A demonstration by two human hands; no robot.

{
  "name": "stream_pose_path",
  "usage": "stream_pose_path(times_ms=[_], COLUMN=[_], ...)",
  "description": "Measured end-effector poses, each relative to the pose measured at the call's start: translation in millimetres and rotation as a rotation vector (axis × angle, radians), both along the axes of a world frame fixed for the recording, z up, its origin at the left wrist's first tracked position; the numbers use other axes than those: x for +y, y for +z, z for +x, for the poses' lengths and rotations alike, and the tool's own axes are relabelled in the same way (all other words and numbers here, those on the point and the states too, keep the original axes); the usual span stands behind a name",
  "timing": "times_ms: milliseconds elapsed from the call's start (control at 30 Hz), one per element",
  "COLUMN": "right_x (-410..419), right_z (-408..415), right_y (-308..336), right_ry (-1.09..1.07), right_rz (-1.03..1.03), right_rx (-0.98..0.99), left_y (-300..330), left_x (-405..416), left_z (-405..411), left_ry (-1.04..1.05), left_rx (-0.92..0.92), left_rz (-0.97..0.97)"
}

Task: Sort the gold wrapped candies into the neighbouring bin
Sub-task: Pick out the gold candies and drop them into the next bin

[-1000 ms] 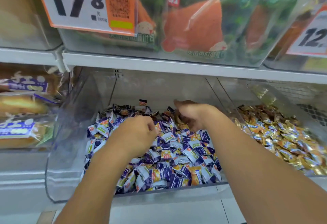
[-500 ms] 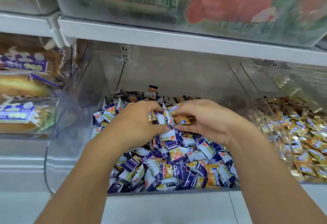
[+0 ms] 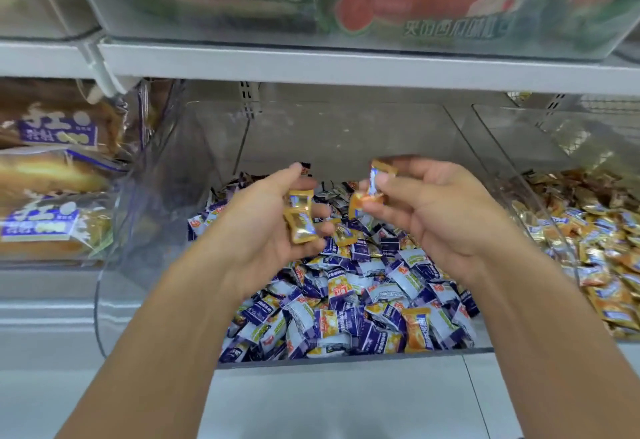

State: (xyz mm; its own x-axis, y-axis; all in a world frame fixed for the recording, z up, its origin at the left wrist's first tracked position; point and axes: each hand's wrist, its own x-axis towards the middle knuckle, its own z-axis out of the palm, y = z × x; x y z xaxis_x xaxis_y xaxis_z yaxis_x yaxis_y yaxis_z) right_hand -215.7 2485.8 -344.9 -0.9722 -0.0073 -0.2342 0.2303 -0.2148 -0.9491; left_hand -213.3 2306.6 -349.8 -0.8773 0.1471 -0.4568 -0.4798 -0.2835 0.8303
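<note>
Gold candies are held in the left hand, and two more are pinched by the right hand, both above the middle bin. The neighbouring bin lies rightward.

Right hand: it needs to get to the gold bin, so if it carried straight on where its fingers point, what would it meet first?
The right hand points left, so it would likely first meet the left hand holding gold candies, not the gold bin on its other side. Depth is unclear.
</note>
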Motion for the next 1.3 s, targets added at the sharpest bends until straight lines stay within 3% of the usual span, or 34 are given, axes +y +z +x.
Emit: stream_pose_path(times_ms=[67, 167, 267, 367, 400, 500, 567, 667, 733, 800, 900, 1000, 1100, 1167, 1200, 1267, 1300], right_x=[-12.7, -29.4, -30.1, -17.0, -13.0, -11.4, -18.0, -16.6, -5.6, 5.2, 4.6, -14.2, -15.1, -4.1, 1.5, 4.4, 3.0], right_z=[-1.3, -5.2, -7.4, -10.4, -12.1, -15.3, -14.3, -16.5, -19.6, -20.5, -18.6, -9.0, -9.3, -17.0, -20.4, -20.4, -18.3], right_y=[4.7, 11.0, 22.1, 27.8, 24.4, -0.2, -14.2, -16.8, -14.0, -6.7, 9.2, 19.5, 18.7, 14.8, 13.5, 8.1, 4.4], right_ry=[0.063, 0.251, 0.324, 0.220, 0.206, 0.428, 0.555, 0.539, 0.443, 0.253, 0.109, 0.218, 0.190, 0.081, 0.084, 0.314, 0.458], right_rz=[0.011, 0.220, 0.405, 0.424, 0.543, 1.170, 1.277, 1.226, 1.015, 0.708, 0.397, 0.380, 0.410, 0.589, 0.834, 1.301, 1.405], right_rx=[0.102, 0.208, 0.324, 0.354, 0.362, 0.312, 0.235, 0.200, 0.132, 0.076, 0.171, 0.249, 0.285, 0.285, 0.285, 0.153, 0.023], left_y=[1.0, -0.2, -4.3, -3.8, -2.7, -1.0, -2.2, -8.7, -11.6, -10.8, -3.4, -1.0, -1.1, -1.5, -2.9, -6.1, -6.7], left_x=[11.5, 18.8, 13.6, 6.2, 4.1, -6.1, -14.4, -23.3, -22.5, -15.4, -0.6, 7.8, 9.3, 7.0, 5.2, 1.4, -0.4], left_z=[2.2, -0.3, -6.9, -13.1, -15.4, -22.7, -23.1, -18.7, -14.7, -10.1, -4.3, -3.7, -6.8, -10.8, -13.1, -15.9, -16.0], left_ry=[-0.018, 0.017, 0.127, 0.235, 0.285, 0.380, 0.329, 0.212, 0.152, 0.080, 0.065, 0.029, 0.042, 0.142, 0.193, 0.240, 0.235], left_rx=[-0.071, -0.140, -0.206, -0.220, -0.203, -0.003, 0.174, 0.338, 0.362, 0.284, 0.038, -0.119, -0.142, -0.110, -0.082, -0.011, 0.035], left_rz=[0.197, 0.404, 0.492, 0.517, 0.522, 0.277, -0.042, -0.489, -0.608, -0.506, -0.120, 0.156, 0.260, 0.283, 0.269, 0.183, 0.104])
